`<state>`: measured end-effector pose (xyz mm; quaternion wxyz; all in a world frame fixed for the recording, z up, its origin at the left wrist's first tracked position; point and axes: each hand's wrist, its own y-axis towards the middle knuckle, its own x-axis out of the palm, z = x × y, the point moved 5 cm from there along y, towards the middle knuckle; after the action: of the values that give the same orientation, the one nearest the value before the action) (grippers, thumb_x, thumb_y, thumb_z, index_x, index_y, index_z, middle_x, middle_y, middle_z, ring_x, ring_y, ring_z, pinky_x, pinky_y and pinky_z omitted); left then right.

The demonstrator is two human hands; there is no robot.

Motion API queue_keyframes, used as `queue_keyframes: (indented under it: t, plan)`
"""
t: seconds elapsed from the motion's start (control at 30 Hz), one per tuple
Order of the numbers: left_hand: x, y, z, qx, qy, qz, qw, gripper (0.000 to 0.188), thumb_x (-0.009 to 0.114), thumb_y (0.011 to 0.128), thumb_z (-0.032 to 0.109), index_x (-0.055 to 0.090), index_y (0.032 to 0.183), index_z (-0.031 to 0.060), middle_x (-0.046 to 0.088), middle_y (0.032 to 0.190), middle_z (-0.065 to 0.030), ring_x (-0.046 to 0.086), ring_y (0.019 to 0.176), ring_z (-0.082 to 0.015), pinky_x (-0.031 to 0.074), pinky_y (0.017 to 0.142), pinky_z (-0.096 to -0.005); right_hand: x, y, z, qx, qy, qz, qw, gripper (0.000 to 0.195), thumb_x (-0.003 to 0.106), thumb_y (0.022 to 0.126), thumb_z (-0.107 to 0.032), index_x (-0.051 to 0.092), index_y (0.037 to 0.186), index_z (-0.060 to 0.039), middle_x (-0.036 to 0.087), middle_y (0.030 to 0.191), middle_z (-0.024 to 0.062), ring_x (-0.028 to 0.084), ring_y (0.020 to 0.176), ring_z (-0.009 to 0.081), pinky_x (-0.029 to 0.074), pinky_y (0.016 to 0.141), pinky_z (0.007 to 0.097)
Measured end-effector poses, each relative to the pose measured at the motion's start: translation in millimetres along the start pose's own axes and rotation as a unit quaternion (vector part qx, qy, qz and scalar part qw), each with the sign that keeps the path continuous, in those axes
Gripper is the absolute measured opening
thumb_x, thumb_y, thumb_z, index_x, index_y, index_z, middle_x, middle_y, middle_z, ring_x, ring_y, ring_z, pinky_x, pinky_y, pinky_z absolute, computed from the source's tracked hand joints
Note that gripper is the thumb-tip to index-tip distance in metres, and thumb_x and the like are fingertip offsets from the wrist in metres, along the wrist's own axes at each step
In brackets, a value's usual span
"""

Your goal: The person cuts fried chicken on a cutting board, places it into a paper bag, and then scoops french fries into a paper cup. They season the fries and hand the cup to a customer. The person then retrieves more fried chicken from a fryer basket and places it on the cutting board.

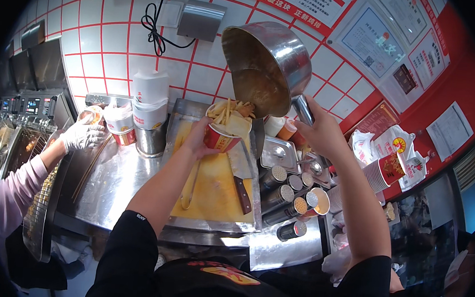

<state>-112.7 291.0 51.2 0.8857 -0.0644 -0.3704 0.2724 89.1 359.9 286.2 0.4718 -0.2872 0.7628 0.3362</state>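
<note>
My left hand [199, 139] holds a red paper cup [222, 141] above the cutting board. French fries [227, 113] and browned pieces fill the cup to above its rim, with a pale paper sheet [236, 125] at the front. In my right hand [320, 128] is the handle of a large steel scoop pan [285, 51]. The pan is tipped, its lip close to the fries, and its inner wall looks brown and coated. Below lie a cleaver [241, 178] with a wooden handle and metal tongs [190, 186] on the yellow cutting board [212, 205].
Several shaker canisters [286, 193] and lidded steel containers [279, 152] stand right of the board. Stacked paper cups [375, 176] are further right. At left, a co-worker's gloved hand [81, 135] holds a cup near fryers [36, 105]. Two wooden sticks [89, 170] lie on the steel counter [112, 193].
</note>
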Motion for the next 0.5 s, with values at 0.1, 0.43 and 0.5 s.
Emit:
queue_keyframes:
  t: [0.1, 0.43, 0.5]
  plan:
    - [-3.4, -2.8, -4.8, -0.021, -0.022, -0.017, 0.999, 0.058, 0.054, 0.073, 0.043, 0.034, 0.123, 0.0206, 0.040, 0.118, -0.0206, 0.045, 0.108, -0.0366, 0.045, 0.081, -0.0516, 9.9, -0.4, 7.0, -0.024, -0.010, 0.029, 0.999, 0.055, 0.059, 0.074, -0.020, 0.038, 0.125, -0.0137, 0.061, 0.083, 0.0220, 0.061, 0.076, 0.0346, 0.047, 0.070, 0.0392]
    - [-45.1, -38.2, 33.5, -0.030, -0.091, 0.018, 0.995, 0.065, 0.055, 0.073, 0.042, 0.028, 0.127, 0.0186, 0.031, 0.124, -0.0211, 0.040, 0.112, -0.0390, 0.040, 0.088, -0.0534, -1.4, -8.1, -5.6, -0.002, 0.017, 0.114, 0.993, 0.058, 0.059, 0.076, -0.019, 0.034, 0.128, -0.0162, 0.061, 0.079, 0.0197, 0.061, 0.075, 0.0347, 0.046, 0.066, 0.0381]
    - [-56.7, -50.1, 52.3, -0.015, -0.093, 0.040, 0.995, 0.060, 0.056, 0.073, 0.040, 0.032, 0.123, 0.0184, 0.031, 0.124, -0.0223, 0.040, 0.112, -0.0396, 0.038, 0.087, -0.0566, 10.0, -9.2, -6.6, -0.014, 0.042, 0.114, 0.992, 0.058, 0.058, 0.077, -0.018, 0.033, 0.129, -0.0160, 0.061, 0.082, 0.0186, 0.061, 0.072, 0.0308, 0.046, 0.063, 0.0366]
